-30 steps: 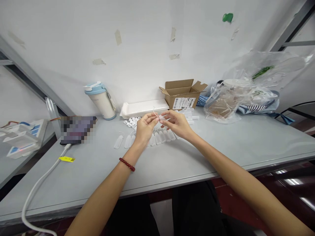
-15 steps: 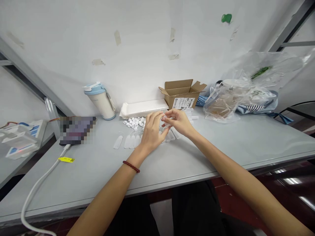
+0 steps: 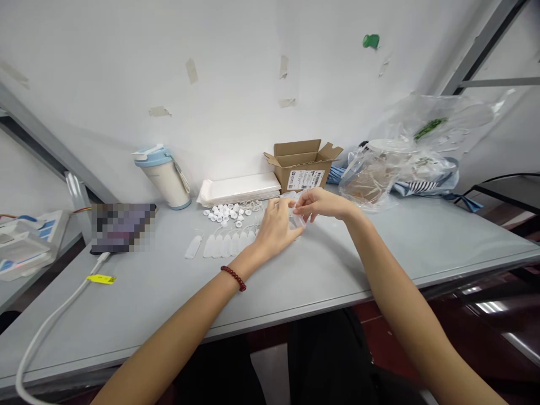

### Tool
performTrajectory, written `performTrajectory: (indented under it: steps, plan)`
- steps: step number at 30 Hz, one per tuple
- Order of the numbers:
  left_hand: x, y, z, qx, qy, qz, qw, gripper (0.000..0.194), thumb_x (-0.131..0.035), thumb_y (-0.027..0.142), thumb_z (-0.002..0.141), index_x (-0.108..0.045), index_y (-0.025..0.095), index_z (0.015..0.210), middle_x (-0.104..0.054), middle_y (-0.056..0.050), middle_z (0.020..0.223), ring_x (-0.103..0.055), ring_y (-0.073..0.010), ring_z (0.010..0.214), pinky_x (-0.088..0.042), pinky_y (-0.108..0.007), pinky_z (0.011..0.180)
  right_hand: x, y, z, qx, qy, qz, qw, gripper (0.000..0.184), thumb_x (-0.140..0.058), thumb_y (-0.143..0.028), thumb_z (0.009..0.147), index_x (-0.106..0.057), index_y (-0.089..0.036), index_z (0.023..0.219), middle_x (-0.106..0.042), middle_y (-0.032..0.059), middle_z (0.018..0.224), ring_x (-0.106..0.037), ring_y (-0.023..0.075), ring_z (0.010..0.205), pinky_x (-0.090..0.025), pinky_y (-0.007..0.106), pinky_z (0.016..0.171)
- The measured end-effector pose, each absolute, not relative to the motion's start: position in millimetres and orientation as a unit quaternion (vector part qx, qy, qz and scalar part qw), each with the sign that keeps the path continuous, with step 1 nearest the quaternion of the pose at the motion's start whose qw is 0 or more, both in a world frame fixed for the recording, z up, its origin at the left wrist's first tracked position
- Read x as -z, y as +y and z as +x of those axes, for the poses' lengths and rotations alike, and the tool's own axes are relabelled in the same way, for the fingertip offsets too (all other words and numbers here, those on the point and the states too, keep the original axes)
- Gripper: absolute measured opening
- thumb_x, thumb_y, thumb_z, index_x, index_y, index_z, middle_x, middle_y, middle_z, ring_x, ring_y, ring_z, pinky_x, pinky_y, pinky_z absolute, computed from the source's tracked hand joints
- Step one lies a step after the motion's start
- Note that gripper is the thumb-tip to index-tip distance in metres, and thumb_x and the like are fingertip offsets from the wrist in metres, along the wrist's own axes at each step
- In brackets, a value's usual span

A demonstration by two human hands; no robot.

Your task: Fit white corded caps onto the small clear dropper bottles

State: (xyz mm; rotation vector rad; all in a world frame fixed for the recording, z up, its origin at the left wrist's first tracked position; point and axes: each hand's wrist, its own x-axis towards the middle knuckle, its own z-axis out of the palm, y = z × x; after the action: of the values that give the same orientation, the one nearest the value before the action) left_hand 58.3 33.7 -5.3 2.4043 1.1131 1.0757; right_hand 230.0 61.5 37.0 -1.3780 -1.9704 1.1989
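My left hand [image 3: 276, 226] rests low over the right part of a row of flat, translucent tag-like pieces [image 3: 226, 246], each with a thin strand at its top. Its thumb is spread from the fingers, with translucent pieces showing in the gap. Close by on the right, my right hand [image 3: 321, 202] is bent down with thumb and fingertips together. Whatever sits in that pinch is too small to make out. Behind the row lie a heap of small white caps [image 3: 225, 212] and several clear rings [image 3: 252, 204]. My hands hide part of the row.
Along the wall stand a blue-lidded tumbler [image 3: 164, 174], a white wrapped stack [image 3: 240, 187] and an open cardboard box [image 3: 300, 166]. Clear plastic bags [image 3: 375, 174] lie at the right. On the left a blurred-out device [image 3: 120, 228] has a white cable [image 3: 63, 306].
My two hands, close together before, have parted a little; the right has moved to the right with its wrist raised. The whole view has shifted slightly.
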Motion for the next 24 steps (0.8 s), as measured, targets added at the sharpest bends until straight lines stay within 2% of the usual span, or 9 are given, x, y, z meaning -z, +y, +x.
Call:
performTrajectory:
  steps: [4,8,14,24]
  plan:
    - [8,32,71,-0.307,0.383,0.854,0.173,0.043,-0.065,0.023,0.069,-0.047,0.017,0.108,-0.055,-0.012,0.113,-0.041,-0.0305,0.113,-0.041,-0.045,0.091,-35,63,238,-0.426,-0.725,-0.526,0.128,0.021,-0.072,-0.033,0.067,-0.064,-0.014,0.061,-0.066,0.0049,0.055,-0.065,0.0168,0.057,-0.049,0.024,0.05]
    - [13,30,70,-0.28,0.399,0.852,0.19,0.042,-0.064,0.024,0.068,-0.048,0.018,0.107,-0.056,-0.013,0.113,-0.042,-0.0307,0.113,-0.041,-0.045,0.09,-29,66,234,-0.434,-0.73,-0.52,0.091,0.018,-0.07,-0.028,0.067,-0.064,-0.014,0.058,-0.067,0.0044,0.054,-0.064,0.0154,0.053,-0.049,0.023,0.049]
    - [13,31,61,-0.257,0.398,0.855,0.21,0.041,-0.063,0.031,0.071,-0.049,0.019,0.108,-0.057,-0.012,0.115,-0.047,-0.0303,0.11,-0.041,-0.044,0.088,-24,67,230,-0.444,-0.721,-0.525,0.088,0.016,-0.072,-0.026,0.063,-0.064,-0.016,0.055,-0.066,0.0026,0.051,-0.064,0.016,0.052,-0.052,0.026,0.054]
    - [15,36,51,-0.248,0.412,0.852,0.205,0.061,-0.068,0.036,0.068,-0.046,0.017,0.122,-0.057,-0.015,0.116,-0.043,-0.0336,0.115,-0.04,-0.046,0.089,-21,66,227,-0.464,-0.703,-0.526,0.115,0.012,-0.073,-0.023,0.066,-0.066,-0.014,0.061,-0.066,0.0038,0.051,-0.063,0.0162,0.05,-0.054,0.028,0.054]
